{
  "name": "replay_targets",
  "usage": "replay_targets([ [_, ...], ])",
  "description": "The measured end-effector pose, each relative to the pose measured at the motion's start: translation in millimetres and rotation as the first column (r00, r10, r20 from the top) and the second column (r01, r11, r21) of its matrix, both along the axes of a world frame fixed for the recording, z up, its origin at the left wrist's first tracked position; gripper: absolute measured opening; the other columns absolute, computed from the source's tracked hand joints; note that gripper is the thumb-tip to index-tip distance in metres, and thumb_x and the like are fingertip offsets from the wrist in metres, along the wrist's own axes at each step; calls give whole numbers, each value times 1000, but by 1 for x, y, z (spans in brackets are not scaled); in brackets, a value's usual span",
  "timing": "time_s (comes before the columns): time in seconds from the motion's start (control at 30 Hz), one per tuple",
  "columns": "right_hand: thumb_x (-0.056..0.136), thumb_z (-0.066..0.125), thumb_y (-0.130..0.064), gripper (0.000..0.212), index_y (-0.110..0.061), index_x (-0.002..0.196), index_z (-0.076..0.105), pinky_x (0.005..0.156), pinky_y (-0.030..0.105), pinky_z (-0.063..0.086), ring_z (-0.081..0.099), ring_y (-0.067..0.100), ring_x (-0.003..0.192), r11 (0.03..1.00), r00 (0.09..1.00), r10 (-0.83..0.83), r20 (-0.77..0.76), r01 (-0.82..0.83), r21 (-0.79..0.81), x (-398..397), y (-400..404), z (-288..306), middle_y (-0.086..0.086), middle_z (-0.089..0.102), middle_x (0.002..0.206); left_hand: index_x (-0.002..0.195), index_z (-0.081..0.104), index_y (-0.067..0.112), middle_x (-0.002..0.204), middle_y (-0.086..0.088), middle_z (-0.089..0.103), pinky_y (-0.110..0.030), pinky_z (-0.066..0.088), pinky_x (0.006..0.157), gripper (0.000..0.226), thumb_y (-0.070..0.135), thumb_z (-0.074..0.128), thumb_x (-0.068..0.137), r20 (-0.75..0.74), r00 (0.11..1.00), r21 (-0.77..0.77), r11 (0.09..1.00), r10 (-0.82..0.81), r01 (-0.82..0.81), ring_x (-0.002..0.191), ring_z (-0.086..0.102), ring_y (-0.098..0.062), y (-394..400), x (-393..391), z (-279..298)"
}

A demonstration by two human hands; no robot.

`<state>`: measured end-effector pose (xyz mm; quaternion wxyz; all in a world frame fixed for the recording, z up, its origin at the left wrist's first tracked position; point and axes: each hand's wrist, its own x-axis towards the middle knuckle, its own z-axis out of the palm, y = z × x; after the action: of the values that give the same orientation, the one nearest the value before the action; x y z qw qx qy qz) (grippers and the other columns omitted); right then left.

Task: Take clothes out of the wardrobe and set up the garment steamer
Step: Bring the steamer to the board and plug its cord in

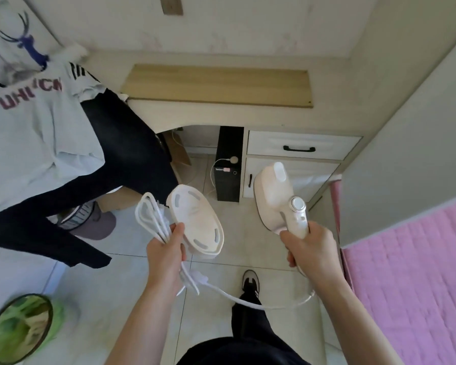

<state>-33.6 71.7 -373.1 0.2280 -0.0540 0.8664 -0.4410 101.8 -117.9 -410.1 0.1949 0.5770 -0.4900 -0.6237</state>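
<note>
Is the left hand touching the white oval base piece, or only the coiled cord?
Touching. The head view shows the left hand gripping the coiled cord, its thumb against the base piece.

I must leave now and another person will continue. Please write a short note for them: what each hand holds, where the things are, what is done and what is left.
Left hand: grips the bundled white cord and the white base piece.
Right hand: grips the handle of the steamer, held in the air in front of the desk.
The cord runs from the steamer handle to the left hand, not yet unwound.
Done: a T-shirt and dark trousers are already hanging on the left.
Left: unwind the cord, plug in, set up the steamer.
</note>
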Motion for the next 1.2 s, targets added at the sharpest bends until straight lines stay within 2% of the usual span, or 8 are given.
replay_targets([
  [0.2,76,59,-12,13,0,70,56,39,21,39,52,11,38,998,998,67,-5,-67,-6,-85,-52,12,12,62,51,85,64,16,56,-1,45,-24,36,52,13,27,62,92,-34,998,-63,996,56,-58,46,39,-11,-50,-74,8],
  [0.4,75,59,-11,10,-3,70,55,40,18,40,51,9,36,991,991,132,-22,-132,16,-158,-97,18,13,64,53,89,66,18,60,-4,48,-25,37,50,10,25,61,93,-22,995,-132,987,93,-95,49,41,-13,-91,-135,14],
  [0.63,77,62,-13,9,-8,71,56,36,14,38,51,7,36,991,991,131,10,-131,-10,-214,-154,15,9,62,53,86,67,14,58,-3,48,-22,36,44,9,19,63,91,-19,989,-203,968,149,-149,48,40,-13,-151,-183,21],
  [0.7,77,63,-14,9,-7,73,57,37,14,38,51,8,36,993,992,119,35,-118,-30,-226,-174,13,9,62,54,84,68,16,57,-2,48,-19,37,40,8,20,64,90,-1,990,-219,966,143,-140,47,42,-12,-173,-195,20],
  [0.8,76,64,-13,10,-7,74,57,38,16,41,52,9,38,993,993,106,59,-103,-55,-242,-206,9,10,62,58,86,68,15,56,-3,46,-23,37,43,9,22,64,90,12,992,-233,965,125,-119,44,40,-12,-210,-213,21],
  [0.93,75,66,-13,12,-4,76,58,45,31,51,57,14,43,995,996,80,36,-78,-56,-263,-255,6,11,63,59,87,69,16,57,-4,47,-24,37,44,8,21,63,90,-3,993,-251,961,118,-115,45,40,-12,-265,-239,27],
  [1.07,78,65,-13,12,-2,77,59,40,22,45,54,11,38,998,999,35,27,-33,-61,-284,-309,7,10,61,57,88,70,16,54,-2,50,-24,40,43,8,20,64,90,36,999,-297,954,40,-28,41,45,-10,-327,-265,33],
  [1.2,78,65,-14,11,-6,77,59,39,22,44,54,11,37,999,1000,-8,29,10,-52,-303,-367,6,11,63,57,88,71,13,62,-5,59,-27,43,49,11,22,66,89,113,991,-361,927,-64,101,52,55,-16,-391,-293,37],
])
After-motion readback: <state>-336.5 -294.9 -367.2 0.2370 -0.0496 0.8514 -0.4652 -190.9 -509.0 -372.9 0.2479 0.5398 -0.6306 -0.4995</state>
